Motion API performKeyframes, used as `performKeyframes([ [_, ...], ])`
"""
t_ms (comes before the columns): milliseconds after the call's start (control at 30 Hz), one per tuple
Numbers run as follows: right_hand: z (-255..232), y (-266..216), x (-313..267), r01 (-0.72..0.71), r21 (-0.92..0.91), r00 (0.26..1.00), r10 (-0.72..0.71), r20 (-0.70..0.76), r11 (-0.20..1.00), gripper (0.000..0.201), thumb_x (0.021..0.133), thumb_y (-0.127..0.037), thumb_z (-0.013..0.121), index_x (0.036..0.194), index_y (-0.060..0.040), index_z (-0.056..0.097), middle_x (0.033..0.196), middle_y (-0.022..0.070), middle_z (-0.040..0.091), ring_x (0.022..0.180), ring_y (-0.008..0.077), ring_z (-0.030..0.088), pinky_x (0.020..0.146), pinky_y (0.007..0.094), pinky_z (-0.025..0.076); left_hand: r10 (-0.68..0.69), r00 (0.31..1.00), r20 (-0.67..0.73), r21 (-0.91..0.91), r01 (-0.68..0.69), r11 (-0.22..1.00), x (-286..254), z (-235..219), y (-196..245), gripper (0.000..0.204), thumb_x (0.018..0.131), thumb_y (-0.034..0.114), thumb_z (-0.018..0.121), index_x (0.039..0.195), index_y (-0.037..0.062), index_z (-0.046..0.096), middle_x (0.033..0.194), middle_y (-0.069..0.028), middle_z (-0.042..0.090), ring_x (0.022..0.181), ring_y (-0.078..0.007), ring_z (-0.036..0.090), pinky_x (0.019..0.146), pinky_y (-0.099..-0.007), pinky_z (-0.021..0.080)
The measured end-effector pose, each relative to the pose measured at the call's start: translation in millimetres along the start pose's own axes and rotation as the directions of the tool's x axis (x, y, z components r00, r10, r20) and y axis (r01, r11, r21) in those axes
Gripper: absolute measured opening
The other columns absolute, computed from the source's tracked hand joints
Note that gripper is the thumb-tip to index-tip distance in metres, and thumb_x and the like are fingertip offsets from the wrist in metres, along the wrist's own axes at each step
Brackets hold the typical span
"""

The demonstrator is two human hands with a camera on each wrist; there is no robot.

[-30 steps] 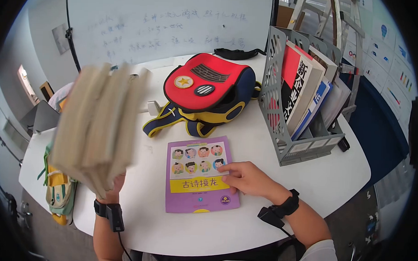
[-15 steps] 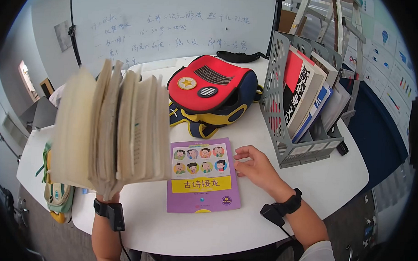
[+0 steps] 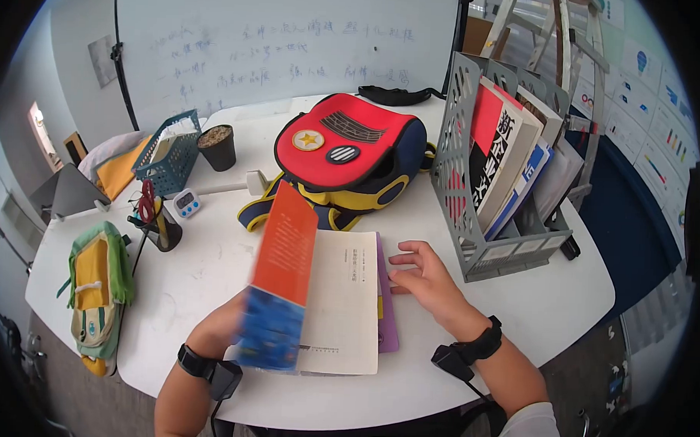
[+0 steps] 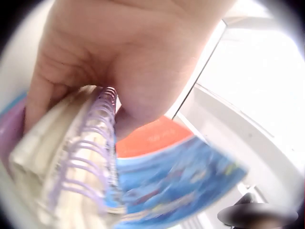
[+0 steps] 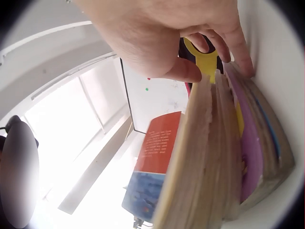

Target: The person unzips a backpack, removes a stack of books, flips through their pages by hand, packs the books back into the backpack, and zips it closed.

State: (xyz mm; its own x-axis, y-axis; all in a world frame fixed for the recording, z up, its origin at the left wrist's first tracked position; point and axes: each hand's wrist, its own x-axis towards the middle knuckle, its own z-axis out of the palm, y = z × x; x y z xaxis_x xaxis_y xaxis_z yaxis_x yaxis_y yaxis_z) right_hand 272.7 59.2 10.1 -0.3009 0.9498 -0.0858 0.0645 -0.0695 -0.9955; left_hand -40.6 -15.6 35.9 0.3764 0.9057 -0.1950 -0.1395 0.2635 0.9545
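The left hand (image 3: 220, 323) grips a book's spine side, with purple binding rings (image 4: 90, 157) beside its thumb in the left wrist view. Its orange and blue cover (image 3: 283, 270) stands raised to the left of a printed inner page (image 3: 343, 303). Under that page, the purple book (image 3: 389, 320) shows only along its right side. At the stack's right edge is the right hand (image 3: 436, 295), fingers loosely bent. The right wrist view shows this hand (image 5: 167, 38) over the page edges (image 5: 205, 143), thumb and fingers apart; contact is hard to tell.
A red and navy backpack (image 3: 349, 141) lies behind the books, a grey file rack (image 3: 510, 259) with books at the right. On the left are a pen holder (image 3: 164, 231), a small timer (image 3: 187, 203), a plant pot (image 3: 217, 151), a blue basket (image 3: 167, 166) and a green-yellow bag (image 3: 97, 294).
The left hand has brought the thick book down and right onto the purple book, and its cover now stands open. The right hand stays by the right edge.
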Motion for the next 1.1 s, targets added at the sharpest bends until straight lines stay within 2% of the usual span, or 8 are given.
performKeyframes([
  [133,4,-12,-3,-0.072,0.091,0.997,0.073,-0.017,0.993,0.048,0.09,-0.011,0.06,0.131,0.0017,0.037,0.128,0.0196,0.045,0.111,0.0224,0.054,0.092,0.0336,0.049,-0.122,0.987,-0.108,0.108,0.134,0.985,17,10,2,0.083,0.086,0.037,0.07,0.144,-0.0043,0.027,0.131,-0.0156,0.051,0.118,-0.0188,0.052,0.1,-0.0323,0.043],
  [200,3,-6,-2,-0.051,0.092,0.999,0.051,-0.007,0.994,0.049,0.09,-0.012,0.06,0.131,0.0015,0.037,0.129,0.0195,0.045,0.114,0.0232,0.053,0.095,0.0343,0.047,-0.016,0.989,-0.148,0.257,0.054,0.965,15,8,1,0.082,0.087,0.045,0.067,0.139,-0.0076,0.031,0.115,-0.0166,0.059,0.098,-0.0184,0.063,0.084,-0.0299,0.052],
  [367,5,-4,-3,-0.036,0.18,0.999,0.035,0.013,0.983,0.059,0.087,-0.018,0.068,0.133,0.0028,0.036,0.132,0.0194,0.043,0.115,0.0228,0.052,0.097,0.0355,0.044,-0.042,0.926,-0.375,0.727,0.322,0.607,4,8,16,0.08,0.089,0.057,0.057,0.123,-0.0138,0.04,0.078,-0.0176,0.064,0.053,-0.0191,0.063,0.046,-0.0278,0.052],
  [567,4,-8,-1,-0.128,0.402,0.986,0.159,-0.045,0.907,0.062,0.084,-0.026,0.072,0.129,0.0031,0.042,0.124,0.0167,0.051,0.112,0.0227,0.053,0.098,0.0362,0.041,-0.139,0.926,-0.352,0.632,0.345,0.694,14,21,6,0.074,0.095,0.056,0.046,0.112,-0.0157,0.039,0.073,-0.0192,0.061,0.054,-0.0203,0.064,0.045,-0.028,0.05],
  [767,-2,-16,3,-0.31,0.439,0.948,0.238,0.212,0.843,0.065,0.091,-0.041,0.062,0.132,0.0033,0.038,0.116,0.0159,0.056,0.108,0.0256,0.055,0.095,0.0373,0.044,-0.103,0.935,-0.339,0.661,0.315,0.681,15,17,1,0.077,0.095,0.057,0.044,0.113,-0.017,0.038,0.075,-0.0212,0.062,0.054,-0.0215,0.065,0.045,-0.0279,0.05],
  [833,0,-11,5,-0.359,0.103,0.887,0.305,0.347,0.928,0.069,0.087,-0.055,0.063,0.121,0.0039,0.05,0.117,0.014,0.056,0.102,0.0206,0.057,0.09,0.0336,0.044,-0.093,0.938,-0.334,0.665,0.304,0.682,15,15,-2,0.076,0.094,0.058,0.044,0.113,-0.0159,0.04,0.076,-0.0213,0.062,0.056,-0.0223,0.065,0.047,-0.0286,0.05],
  [967,19,-14,-9,-0.061,-0.023,0.954,0.065,0.292,0.998,0.094,0.08,-0.048,0.075,0.135,0.0106,0.026,0.128,0.0216,0.047,0.121,0.0257,0.048,0.103,0.0352,0.037,-0.076,0.937,-0.341,0.713,0.311,0.628,15,19,1,0.076,0.093,0.061,0.044,0.113,-0.0129,0.045,0.078,-0.021,0.063,0.068,-0.0271,0.068,0.06,-0.034,0.052],
  [1100,28,-27,-21,-0.055,0.075,0.959,0.032,0.282,0.996,0.089,0.077,-0.031,0.078,0.136,0.0093,0.026,0.133,0.018,0.043,0.127,0.0245,0.042,0.108,0.0356,0.032,-0.01,0.962,-0.273,0.808,0.235,0.54,14,17,3,0.081,0.09,0.064,0.046,0.115,-0.0125,0.045,0.078,-0.021,0.063,0.076,-0.0319,0.067,0.069,-0.0389,0.052],
])
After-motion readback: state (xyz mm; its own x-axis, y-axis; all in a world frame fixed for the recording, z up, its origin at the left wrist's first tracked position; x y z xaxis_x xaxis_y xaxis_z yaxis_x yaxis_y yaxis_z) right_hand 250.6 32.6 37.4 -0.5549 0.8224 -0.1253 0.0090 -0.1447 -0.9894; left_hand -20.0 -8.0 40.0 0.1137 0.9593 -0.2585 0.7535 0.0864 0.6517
